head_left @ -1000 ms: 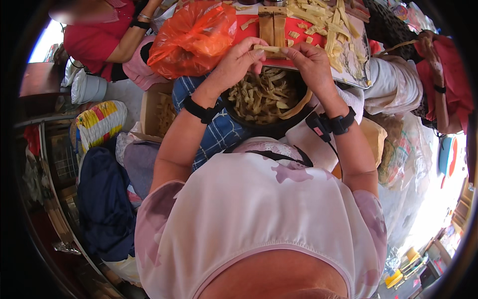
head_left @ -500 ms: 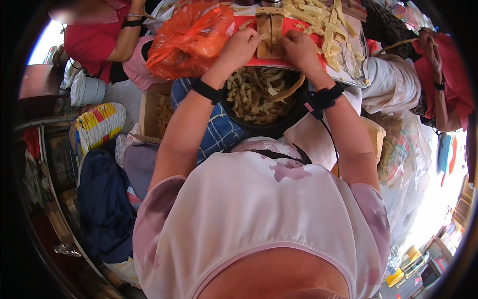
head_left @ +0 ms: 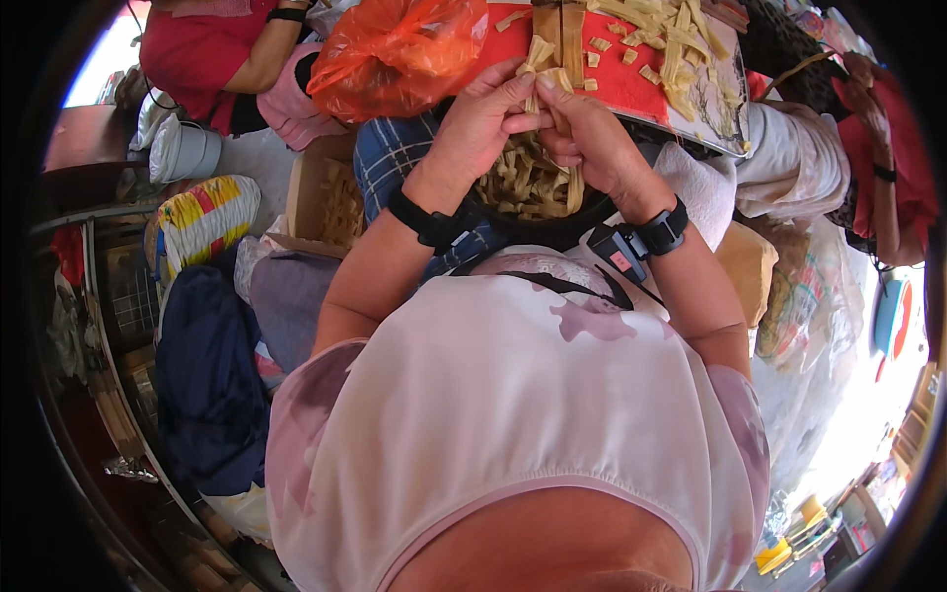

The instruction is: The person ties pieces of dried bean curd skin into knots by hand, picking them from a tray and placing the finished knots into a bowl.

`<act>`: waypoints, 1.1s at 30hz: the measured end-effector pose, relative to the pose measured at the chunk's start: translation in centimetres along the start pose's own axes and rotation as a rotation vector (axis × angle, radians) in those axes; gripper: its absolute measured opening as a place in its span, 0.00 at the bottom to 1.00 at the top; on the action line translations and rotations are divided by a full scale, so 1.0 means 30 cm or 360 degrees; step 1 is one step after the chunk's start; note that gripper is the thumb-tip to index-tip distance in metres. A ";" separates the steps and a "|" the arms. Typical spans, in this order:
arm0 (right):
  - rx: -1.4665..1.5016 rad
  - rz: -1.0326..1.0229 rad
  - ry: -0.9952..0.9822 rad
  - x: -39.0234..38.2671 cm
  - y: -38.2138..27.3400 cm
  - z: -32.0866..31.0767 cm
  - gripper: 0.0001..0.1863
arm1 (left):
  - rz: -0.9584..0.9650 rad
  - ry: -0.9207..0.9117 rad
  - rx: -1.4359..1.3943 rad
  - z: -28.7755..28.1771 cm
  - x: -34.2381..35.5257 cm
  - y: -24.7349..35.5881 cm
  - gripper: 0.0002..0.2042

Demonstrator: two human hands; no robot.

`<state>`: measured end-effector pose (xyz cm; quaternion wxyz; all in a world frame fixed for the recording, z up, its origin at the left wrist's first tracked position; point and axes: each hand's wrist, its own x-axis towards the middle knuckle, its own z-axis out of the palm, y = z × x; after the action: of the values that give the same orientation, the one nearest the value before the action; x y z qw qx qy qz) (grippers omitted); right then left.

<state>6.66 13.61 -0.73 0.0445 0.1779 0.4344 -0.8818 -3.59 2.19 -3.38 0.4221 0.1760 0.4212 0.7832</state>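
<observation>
Over the front edge of a red-topped table (head_left: 604, 87), my left hand (head_left: 481, 133) and my right hand (head_left: 602, 148) meet with thumbs and fingertips pinched. Between them they grip a pale yellow, dried, flat strip (head_left: 538, 54), folded or knotted, with ends that stick up and hang below. My fingers partly hide the fold. Just behind it on the table stands a narrow wooden block (head_left: 572, 44) with a dark slot. Under my hands, a dark round tub holds a heap of similar knotted strips (head_left: 523, 187).
An orange plastic bag (head_left: 400, 59) lies at the table's left. Loose strips (head_left: 681, 49) and small cut pieces (head_left: 600, 44) are spread to the right. A cardboard box (head_left: 316, 202) with more pieces is at my left. People in red sit on both sides.
My hands have come off the wooden block and drawn back toward me, meeting over the tub with the strip between them. Small cut pieces now show beside the block.
</observation>
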 end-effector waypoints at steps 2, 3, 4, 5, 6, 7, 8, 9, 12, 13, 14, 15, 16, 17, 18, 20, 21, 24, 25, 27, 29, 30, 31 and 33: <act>-0.0027 -0.0025 0.0004 -0.010 0.018 -0.003 0.13 | 0.0012 -0.0091 0.0050 -0.008 -0.013 -0.002 0.10; -0.0057 -0.0049 0.0007 -0.014 0.025 -0.003 0.13 | 0.0028 -0.0181 0.0098 -0.011 -0.020 0.001 0.09; -0.0031 -0.0064 0.0019 -0.026 0.023 0.005 0.13 | 0.0028 -0.0178 0.0095 -0.013 -0.028 0.012 0.09; -0.0032 -0.0061 0.0021 -0.026 0.027 0.003 0.13 | -0.0073 -0.0192 0.0218 -0.012 -0.035 0.031 0.09; -0.0121 -0.0067 0.0037 -0.028 0.033 -0.002 0.13 | -0.0174 -0.0202 0.0340 -0.005 -0.044 0.047 0.09; -0.0210 -0.0074 0.0054 -0.032 0.037 -0.007 0.12 | -0.0176 -0.0197 0.0336 -0.001 -0.049 0.055 0.09; -0.0209 -0.0066 0.0055 -0.040 0.039 -0.009 0.12 | -0.0250 -0.0268 0.0412 0.003 -0.053 0.061 0.09; -0.0172 -0.0037 0.0031 -0.051 0.043 -0.009 0.12 | -0.0322 -0.0334 0.0488 0.004 -0.059 0.066 0.09; -0.0289 -0.0177 0.0039 -0.088 0.060 0.026 0.11 | -0.0301 -0.0328 0.0430 0.002 -0.078 0.079 0.09; -0.0444 -0.0358 0.0072 -0.099 0.070 0.042 0.10 | -0.0308 -0.0322 0.0427 -0.002 -0.083 0.085 0.09; -0.0523 -0.0560 0.0014 -0.106 0.085 0.049 0.09 | -0.0266 -0.0353 0.0436 -0.009 -0.088 0.091 0.09; -0.0521 -0.0559 0.0017 -0.102 0.093 0.049 0.09 | -0.0221 -0.0393 0.0447 -0.012 -0.084 0.096 0.09; -0.0636 -0.0681 0.0066 -0.097 0.104 0.048 0.10 | -0.0224 -0.0395 0.0447 -0.012 -0.081 0.097 0.09; -0.0752 -0.0804 0.0115 -0.091 0.113 0.048 0.10 | -0.0183 -0.0309 0.0643 -0.013 -0.077 0.096 0.09; -0.0731 -0.0790 0.0128 -0.078 0.117 0.046 0.10 | -0.0141 -0.0221 0.0837 -0.015 -0.073 0.093 0.10; -0.0945 -0.0828 0.0250 -0.057 0.106 0.017 0.09 | -0.0093 -0.0213 0.1019 -0.032 -0.057 0.090 0.10; -0.1161 -0.0859 0.0366 -0.054 0.101 0.004 0.09 | -0.0042 -0.0197 0.1199 -0.041 -0.053 0.084 0.10; -0.1266 -0.0797 0.0449 -0.063 0.053 -0.003 0.08 | 0.0059 -0.0150 0.1326 -0.071 -0.050 0.029 0.12; -0.1263 -0.0794 0.0458 -0.055 0.048 -0.008 0.08 | 0.0053 -0.0157 0.1324 -0.068 -0.052 0.019 0.12; -0.1825 -0.1650 0.0518 -0.042 0.041 -0.016 0.10 | 0.0699 -0.0006 0.2151 -0.045 -0.077 0.004 0.13; -0.2033 -0.1742 0.0575 -0.057 0.007 0.001 0.12 | 0.0883 0.0058 0.2392 -0.036 -0.097 -0.012 0.13; -0.2239 -0.1848 0.0617 -0.065 -0.003 0.010 0.13 | 0.0220 -0.0114 0.1686 -0.040 -0.103 -0.024 0.13; -0.2236 -0.1847 0.0613 -0.068 0.008 0.017 0.13 | -0.0396 -0.0263 0.0938 -0.038 -0.111 -0.031 0.14; -0.1738 -0.1632 0.0404 -0.071 0.054 0.035 0.14 | -0.0589 -0.0389 0.0257 -0.023 -0.129 -0.040 0.18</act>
<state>8.73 11.62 -0.60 -0.3394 0.0065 0.8394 -0.4245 -1.16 -0.94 -4.45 0.5909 0.2224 0.4535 0.6290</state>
